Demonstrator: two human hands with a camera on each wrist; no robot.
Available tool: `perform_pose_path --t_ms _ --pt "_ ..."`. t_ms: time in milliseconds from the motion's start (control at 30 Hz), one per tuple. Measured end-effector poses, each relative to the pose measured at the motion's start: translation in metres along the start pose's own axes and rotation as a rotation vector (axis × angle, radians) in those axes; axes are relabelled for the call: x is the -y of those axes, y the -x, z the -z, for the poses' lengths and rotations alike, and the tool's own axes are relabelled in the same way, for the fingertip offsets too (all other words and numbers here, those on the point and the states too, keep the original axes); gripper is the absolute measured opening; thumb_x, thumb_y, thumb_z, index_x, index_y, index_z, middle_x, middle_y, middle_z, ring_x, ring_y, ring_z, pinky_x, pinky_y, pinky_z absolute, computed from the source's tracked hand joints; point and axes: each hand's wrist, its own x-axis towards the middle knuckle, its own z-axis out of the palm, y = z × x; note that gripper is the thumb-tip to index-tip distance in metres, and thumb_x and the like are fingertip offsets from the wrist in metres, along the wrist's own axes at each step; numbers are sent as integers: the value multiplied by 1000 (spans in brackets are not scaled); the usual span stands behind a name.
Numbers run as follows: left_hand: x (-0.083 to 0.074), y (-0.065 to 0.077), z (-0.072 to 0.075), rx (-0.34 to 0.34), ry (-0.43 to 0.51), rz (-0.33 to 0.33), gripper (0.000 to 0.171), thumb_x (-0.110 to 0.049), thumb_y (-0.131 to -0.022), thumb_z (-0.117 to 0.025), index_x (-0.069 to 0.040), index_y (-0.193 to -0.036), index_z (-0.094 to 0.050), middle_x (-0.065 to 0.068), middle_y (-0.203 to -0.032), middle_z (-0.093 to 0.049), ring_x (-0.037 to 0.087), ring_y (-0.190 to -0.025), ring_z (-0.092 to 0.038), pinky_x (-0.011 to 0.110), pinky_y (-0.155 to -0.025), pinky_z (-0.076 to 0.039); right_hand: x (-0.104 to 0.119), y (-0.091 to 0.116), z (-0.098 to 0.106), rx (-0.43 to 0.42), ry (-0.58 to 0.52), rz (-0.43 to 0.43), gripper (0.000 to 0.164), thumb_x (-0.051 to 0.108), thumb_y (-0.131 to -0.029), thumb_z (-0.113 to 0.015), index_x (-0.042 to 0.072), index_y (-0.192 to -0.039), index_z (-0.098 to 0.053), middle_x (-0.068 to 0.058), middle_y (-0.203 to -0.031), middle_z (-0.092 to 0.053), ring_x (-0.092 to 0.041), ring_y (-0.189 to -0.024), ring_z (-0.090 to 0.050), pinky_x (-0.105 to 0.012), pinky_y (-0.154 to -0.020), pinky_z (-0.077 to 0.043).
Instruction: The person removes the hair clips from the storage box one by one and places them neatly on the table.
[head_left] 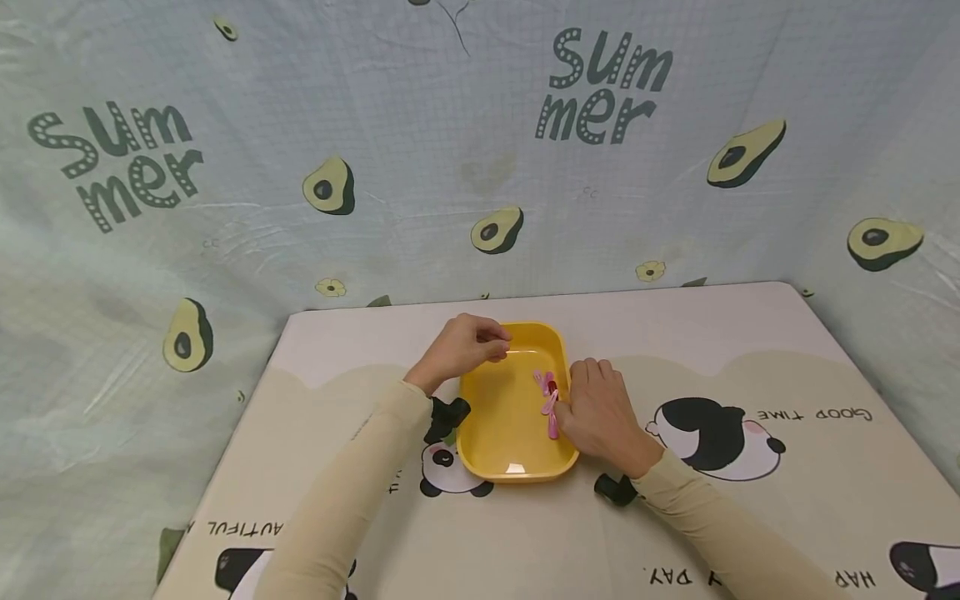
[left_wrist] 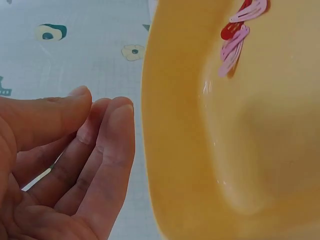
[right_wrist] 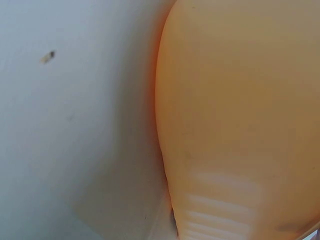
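Note:
A yellow tray [head_left: 501, 433] lies at the middle of the table in the head view. Several pink and red snap hair clips [head_left: 552, 408] are gathered along its right side. My right hand [head_left: 606, 412] grips the tray's right rim, with the thumb over the inside near the clips. At the tray's far left corner is my left hand [head_left: 467, 346], fingers loosely bent and nothing between them. The left wrist view shows the thumb and fingers [left_wrist: 117, 135] just beside the tray's wall. In the right wrist view, the tray's outer surface [right_wrist: 235, 115] fills the right half and the right hand is hidden.
The table [head_left: 720, 533] has a cloth printed with pandas and lettering. Behind it hangs a pale curtain [head_left: 420, 108] with avocado prints. A black strap piece [head_left: 447, 417] shows by the left wrist, and another black piece [head_left: 617, 490] by the right wrist.

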Motion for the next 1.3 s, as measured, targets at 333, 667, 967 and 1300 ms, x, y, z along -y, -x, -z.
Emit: perform_pose_path --t_ms 333,667,967,1300 --pt "3 -9 -12 -14 28 16 21 -15 -99 -69 -4 -115 -75 13 -105 -77 29 -98 -77 33 -89 -63 0 0 0 7 -5 -4 31 27 -89 -62 0 -101 -53 -9 -85 -45 -28 -86 -40 -38 -78 -32" --pt "7 -11 -24 -33 4 50 22 -17 -99 -69 -5 -116 -75 12 -107 -77 23 -95 -76 34 -91 -62 -1 0 -1 -13 -3 8 30 26 -88 -63 0 -99 -52 -9 -84 -44 -28 -84 -40 -37 -76 -31" --pt "3 -15 -33 -21 25 43 21 -16 -98 -70 -4 -115 -75 14 -108 -77 24 -93 -75 34 -91 -62 -2 0 -1 -4 -13 0 30 26 -89 -62 0 -100 -53 -9 -84 -43 -27 -85 -39 -37 -76 -30" --pt "8 -20 -41 -7 -23 11 19 -17 -98 -69 -5 -111 -76 12 -104 -78 18 -87 -73 31 -84 -61 -1 -1 0 13 -18 -8 32 26 -90 -62 -1 -104 -54 -9 -86 -45 -28 -87 -40 -38 -78 -31"
